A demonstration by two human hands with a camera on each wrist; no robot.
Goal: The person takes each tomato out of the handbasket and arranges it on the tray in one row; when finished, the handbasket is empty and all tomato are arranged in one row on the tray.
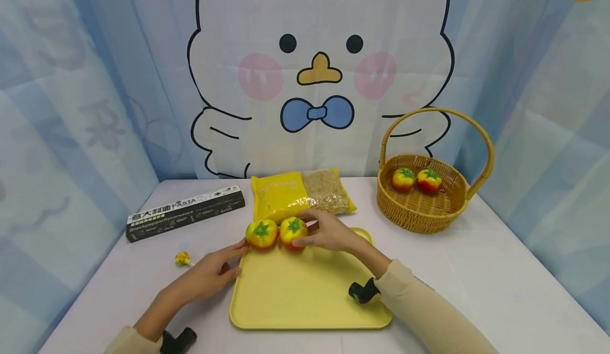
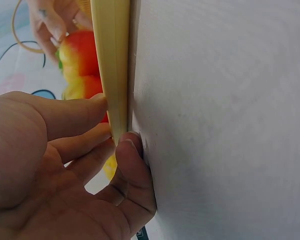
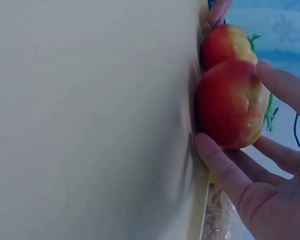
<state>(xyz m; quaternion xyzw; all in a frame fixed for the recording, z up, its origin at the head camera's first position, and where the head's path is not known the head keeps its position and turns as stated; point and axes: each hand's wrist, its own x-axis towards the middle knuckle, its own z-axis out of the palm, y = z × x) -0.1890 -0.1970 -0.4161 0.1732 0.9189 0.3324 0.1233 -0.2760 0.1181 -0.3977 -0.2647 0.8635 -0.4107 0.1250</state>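
Two red-and-yellow toy tomatoes with green leaf tops sit side by side at the far left of a yellow tray (image 1: pixel 310 296). My right hand (image 1: pixel 329 230) holds the right tomato (image 1: pixel 292 230), its thumb and fingers spread around it; the right wrist view shows this tomato (image 3: pixel 230 105) touching the other. By the tray's left rim (image 2: pixel 112 60), my left hand (image 1: pixel 209 274) rests with thumb and fingertips against the edge. Its fingertips reach close beside the left tomato (image 1: pixel 261 234); whether they touch it, I cannot tell.
Behind the tray lies a yellow pasta bag (image 1: pixel 281 195). A dark pasta box (image 1: pixel 186 214) lies at the back left, with a small wrapped lollipop (image 1: pixel 182 259) nearer. At the back right stands a wicker basket (image 1: pixel 419 219) with a tall handle and two more tomatoes (image 1: pixel 429 181).
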